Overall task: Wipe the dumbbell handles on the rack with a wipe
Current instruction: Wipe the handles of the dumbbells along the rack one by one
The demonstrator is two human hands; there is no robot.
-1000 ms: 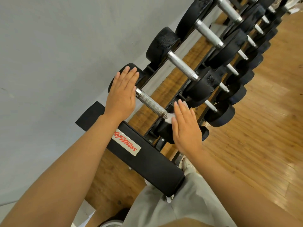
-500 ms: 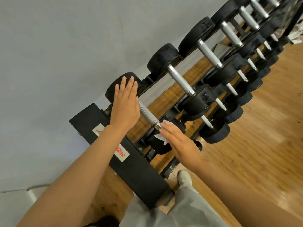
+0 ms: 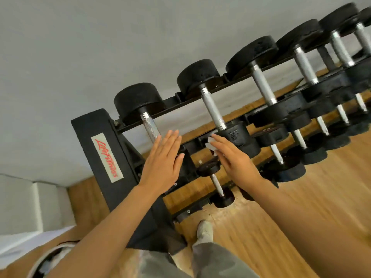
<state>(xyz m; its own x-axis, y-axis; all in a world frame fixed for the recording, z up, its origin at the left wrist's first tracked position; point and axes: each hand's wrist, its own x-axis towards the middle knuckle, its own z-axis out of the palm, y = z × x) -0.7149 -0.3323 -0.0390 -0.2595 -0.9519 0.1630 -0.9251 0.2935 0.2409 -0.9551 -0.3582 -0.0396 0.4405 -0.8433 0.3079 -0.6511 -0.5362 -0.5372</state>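
At the left of the frame stands the black end plate of the rack (image 3: 104, 157), with a white sticker (image 3: 106, 158) that has red letters on it. Just right of it, in the middle of the frame, is the left hand (image 3: 162, 163). Its grip is flat, fingers straight and close together, holding nothing. The fingertips cover the lower end of the first dumbbell handle (image 3: 149, 125), a rough silver bar on the top row. I cannot tell if the hand touches the bar.

Next to the right is the right hand (image 3: 234, 159). Its fingers are straight too, and the white wipe (image 3: 210, 146) sticks out from under the fingertips. The wipe sits just below the second dumbbell handle (image 3: 212, 107), near its lower black weight. I cannot tell if the wipe is pinched or only pressed.

More dumbbells run up to the upper right of the frame. Below them, at the right, is the wooden floor (image 3: 301, 217). A shoe (image 3: 204, 230) shows at the bottom middle.
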